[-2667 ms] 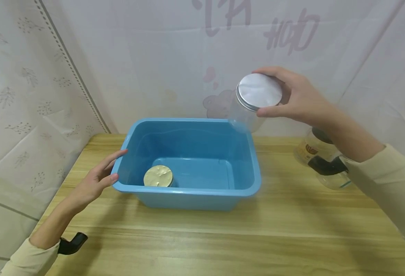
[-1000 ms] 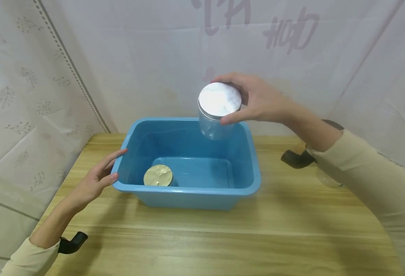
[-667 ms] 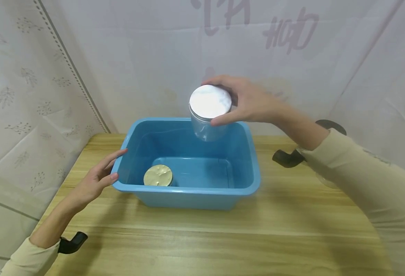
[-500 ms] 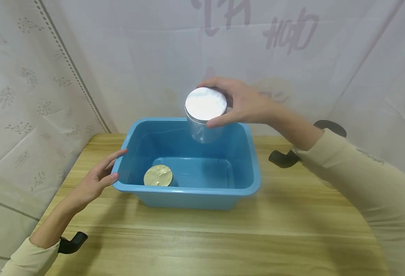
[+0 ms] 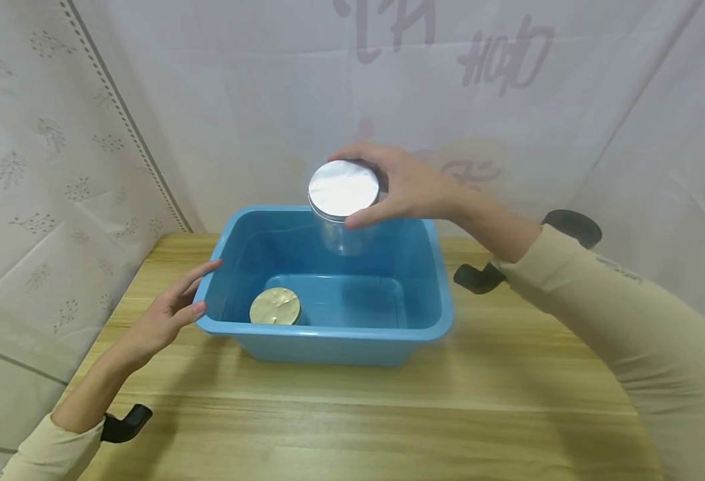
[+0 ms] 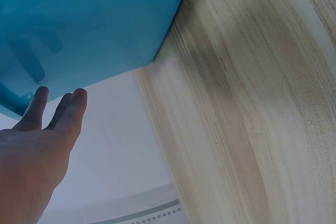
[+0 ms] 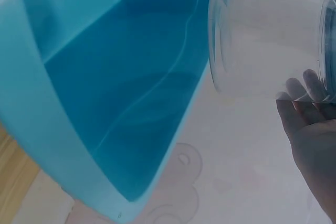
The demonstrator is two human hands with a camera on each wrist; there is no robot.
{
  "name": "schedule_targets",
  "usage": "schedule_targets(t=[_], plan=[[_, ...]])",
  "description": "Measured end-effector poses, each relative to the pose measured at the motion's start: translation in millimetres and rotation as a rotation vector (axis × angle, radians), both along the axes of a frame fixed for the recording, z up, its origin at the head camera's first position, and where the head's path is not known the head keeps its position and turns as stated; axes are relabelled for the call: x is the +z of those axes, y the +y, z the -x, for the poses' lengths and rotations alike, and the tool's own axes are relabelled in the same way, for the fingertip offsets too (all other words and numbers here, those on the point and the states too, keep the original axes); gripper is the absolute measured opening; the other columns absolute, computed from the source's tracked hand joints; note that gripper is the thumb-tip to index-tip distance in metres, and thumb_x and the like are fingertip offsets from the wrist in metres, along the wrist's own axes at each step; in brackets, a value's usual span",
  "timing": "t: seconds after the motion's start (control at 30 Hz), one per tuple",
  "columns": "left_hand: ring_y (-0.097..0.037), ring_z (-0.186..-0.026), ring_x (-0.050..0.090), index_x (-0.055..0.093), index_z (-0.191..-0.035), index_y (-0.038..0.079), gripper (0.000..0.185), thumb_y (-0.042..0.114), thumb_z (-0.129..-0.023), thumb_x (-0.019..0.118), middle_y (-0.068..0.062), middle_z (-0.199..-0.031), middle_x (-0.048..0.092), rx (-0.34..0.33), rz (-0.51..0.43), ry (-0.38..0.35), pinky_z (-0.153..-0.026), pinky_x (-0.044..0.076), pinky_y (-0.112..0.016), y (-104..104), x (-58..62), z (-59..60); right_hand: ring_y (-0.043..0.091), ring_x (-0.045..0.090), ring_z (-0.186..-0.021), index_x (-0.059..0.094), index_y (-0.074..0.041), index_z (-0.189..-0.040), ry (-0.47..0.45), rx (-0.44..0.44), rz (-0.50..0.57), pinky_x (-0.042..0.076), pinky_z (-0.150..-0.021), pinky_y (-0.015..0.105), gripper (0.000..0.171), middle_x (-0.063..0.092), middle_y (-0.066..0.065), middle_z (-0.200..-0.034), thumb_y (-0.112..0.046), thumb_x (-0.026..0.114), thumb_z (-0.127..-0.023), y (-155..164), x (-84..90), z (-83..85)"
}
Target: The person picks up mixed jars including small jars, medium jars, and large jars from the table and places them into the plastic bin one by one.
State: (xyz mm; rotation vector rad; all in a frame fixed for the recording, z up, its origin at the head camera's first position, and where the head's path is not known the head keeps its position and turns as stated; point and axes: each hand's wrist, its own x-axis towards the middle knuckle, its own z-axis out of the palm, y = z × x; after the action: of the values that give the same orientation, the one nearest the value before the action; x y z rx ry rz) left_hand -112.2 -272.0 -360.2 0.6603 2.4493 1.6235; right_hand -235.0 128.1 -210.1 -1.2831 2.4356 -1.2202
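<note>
Right hand [image 5: 409,190] gripping clear plastic jar [image 5: 343,207] by silver lid [image 5: 344,188], fingers curling round rim, holding it above back of blue plastic tub [image 5: 328,334]. Right wrist view showing jar see-through and empty [image 7: 268,40]. Left hand [image 5: 169,314] resting against tub's left rim, fingers straight; left wrist view showing tub's outside only [image 6: 89,30]. Gold-lidded jar [image 5: 276,306] sitting in tub's front left corner, body hidden. Curtain lettering too faint to read.

Light wooden table [image 5: 388,414] with a blue plastic tub [image 5: 328,334] directly on it
</note>
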Motion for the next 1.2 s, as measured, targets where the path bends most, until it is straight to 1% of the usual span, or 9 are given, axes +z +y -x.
schedule_targets(t=[0.07, 0.27, 0.43, 0.5, 0.8, 0.97, 1.03, 1.07, 1.2], plan=[[-0.055, -0.136, 0.034, 0.027, -0.162, 0.022, 0.062, 0.004, -0.106, 0.046, -0.023, -0.163, 0.021, -0.003, -0.003, 0.004, -0.091, 0.047, -0.028, 0, -0.4, 0.3, 0.012, 0.054, -0.116, 0.052, -0.014, -0.145, 0.02, -0.007, -0.016, 0.045, -0.097, 0.038, 0.084, 0.059, -0.008, -0.13, -0.028, 0.094, -0.073, -2, -0.2, 0.8], [-0.056, -0.136, 0.034, 0.027, -0.162, 0.022, 0.062, 0.003, -0.106, 0.046, -0.024, -0.163, 0.02, -0.006, -0.002, 0.014, -0.091, 0.047, -0.028, 0, -1.1, 0.7, 0.015, 0.053, -0.116, 0.052, -0.012, -0.145, 0.038, 0.007, -0.044, 0.045, -0.095, 0.04, 0.085, 0.059, -0.005, -0.13, -0.031, 0.094, -0.073, -9, -1.9, 2.5], [-0.056, -0.136, 0.033, 0.028, -0.162, 0.022, 0.062, 0.004, -0.106, 0.046, -0.024, -0.163, 0.021, -0.004, 0.004, 0.015, -0.091, 0.047, -0.029, 1, -1.2, 0.8, 0.011, 0.054, -0.113, 0.054, -0.016, -0.143, 0.062, 0.019, -0.053, 0.046, -0.093, 0.038, 0.083, 0.06, -0.008, -0.126, -0.037, 0.093, -0.073, -15, -5.4, 3.3], [-0.056, -0.136, 0.033, 0.028, -0.162, 0.022, 0.062, 0.004, -0.106, 0.046, -0.024, -0.163, 0.021, -0.004, 0.007, 0.017, -0.091, 0.046, -0.028, 1, -1.3, 0.8, 0.011, 0.054, -0.113, 0.054, -0.017, -0.143, 0.06, 0.028, -0.057, 0.047, -0.092, 0.037, 0.083, 0.06, -0.009, -0.126, -0.038, 0.093, -0.073, -18, -7.0, 3.8], [-0.056, -0.136, 0.033, 0.027, -0.162, 0.022, 0.062, 0.003, -0.106, 0.046, -0.024, -0.162, 0.021, -0.008, -0.005, 0.012, -0.091, 0.046, -0.028, 1, -1.2, 1.2, 0.016, 0.053, -0.114, 0.052, -0.014, -0.144, -0.01, 0.071, -0.045, 0.048, -0.091, 0.038, 0.083, 0.059, -0.005, -0.129, -0.037, 0.092, -0.075, -29, -10.2, 6.9], [-0.056, -0.137, 0.031, 0.027, -0.162, 0.022, 0.063, 0.003, -0.106, 0.046, -0.024, -0.162, 0.021, -0.01, -0.003, 0.013, -0.092, 0.046, -0.027, 1, -0.6, 1.7, 0.015, 0.053, -0.113, 0.052, -0.015, -0.143, 0.001, 0.069, -0.056, 0.048, -0.09, 0.037, 0.081, 0.059, -0.005, -0.127, -0.038, 0.091, -0.076, -33, -13.3, 11.5], [-0.056, -0.137, 0.031, 0.027, -0.162, 0.022, 0.063, 0.003, -0.106, 0.046, -0.024, -0.163, 0.02, -0.008, 0.001, 0.014, -0.095, 0.046, -0.039, 2, -0.4, 1.5, 0.014, 0.053, -0.113, 0.052, -0.015, -0.144, 0.01, 0.072, -0.072, 0.048, -0.09, 0.037, 0.082, 0.058, -0.006, -0.127, -0.039, 0.09, -0.076, -36, -14.9, 13.5], [-0.056, -0.137, 0.031, 0.027, -0.162, 0.022, 0.062, 0.004, -0.106, 0.046, -0.024, -0.163, 0.02, -0.007, 0.002, 0.014, -0.095, 0.047, -0.04, 2, -0.4, 1.3, 0.014, 0.052, -0.113, 0.052, -0.015, -0.144, 0.012, 0.076, -0.082, 0.048, -0.091, 0.037, 0.082, 0.058, -0.006, -0.127, -0.04, 0.09, -0.076, -37, -15.7, 14.3], [-0.057, -0.137, 0.032, 0.027, -0.162, 0.022, 0.062, 0.005, -0.106, 0.046, -0.024, -0.162, 0.02, 0.003, 0.008, 0.014, -0.094, 0.041, -0.065, 3, -0.1, -0.1, 0.014, 0.052, -0.114, 0.051, -0.014, -0.146, -0.001, 0.109, -0.11, 0.047, -0.091, 0.036, 0.083, 0.058, -0.005, -0.128, -0.039, 0.09, -0.077, -44, -20.7, 16.8]])
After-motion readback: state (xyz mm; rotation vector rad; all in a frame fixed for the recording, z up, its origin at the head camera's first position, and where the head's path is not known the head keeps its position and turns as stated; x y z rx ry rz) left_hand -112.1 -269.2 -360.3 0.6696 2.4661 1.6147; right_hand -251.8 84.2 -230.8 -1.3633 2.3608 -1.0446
